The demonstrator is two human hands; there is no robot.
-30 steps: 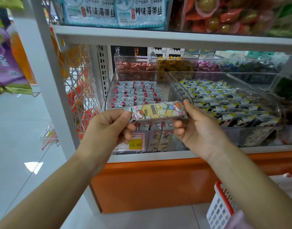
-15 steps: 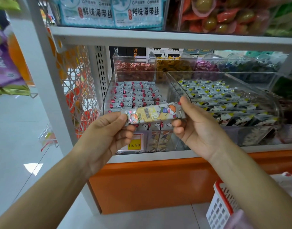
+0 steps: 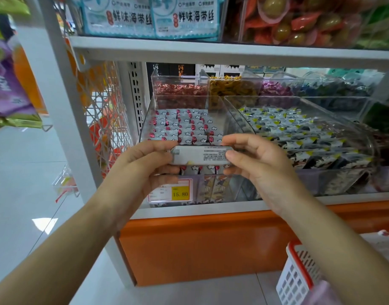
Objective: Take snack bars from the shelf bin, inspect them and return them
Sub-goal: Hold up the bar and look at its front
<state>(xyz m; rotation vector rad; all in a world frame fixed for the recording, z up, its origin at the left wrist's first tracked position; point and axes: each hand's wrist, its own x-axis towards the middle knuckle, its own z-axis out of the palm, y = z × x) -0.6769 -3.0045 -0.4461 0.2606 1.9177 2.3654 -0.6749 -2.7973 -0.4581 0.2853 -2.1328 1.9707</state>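
Bar: the snack bar (image 3: 200, 155) is held level between both hands, just in front of the clear bin (image 3: 145, 126) on the shelf and above the yellow price tag (image 3: 180, 194).
Change: half a second ago its yellow cartoon front faced the camera. Now the grey back with small print faces it, so the bar has been rolled over about its long axis, with hardly any shift in place.
Left hand: the left hand (image 3: 143, 170) grips the bar's left end, fingers over the top edge.
Right hand: the right hand (image 3: 261, 170) pinches the right end between thumb and forefinger.
Bin: rows of similar wrapped bars fill it, and its open top lies just behind the hands.
Meaning: the check seems well along, with the front seen and the back now under the eye. The return has not been done.
Next: probably one hand lets go and the other lays the bar back among the rows.
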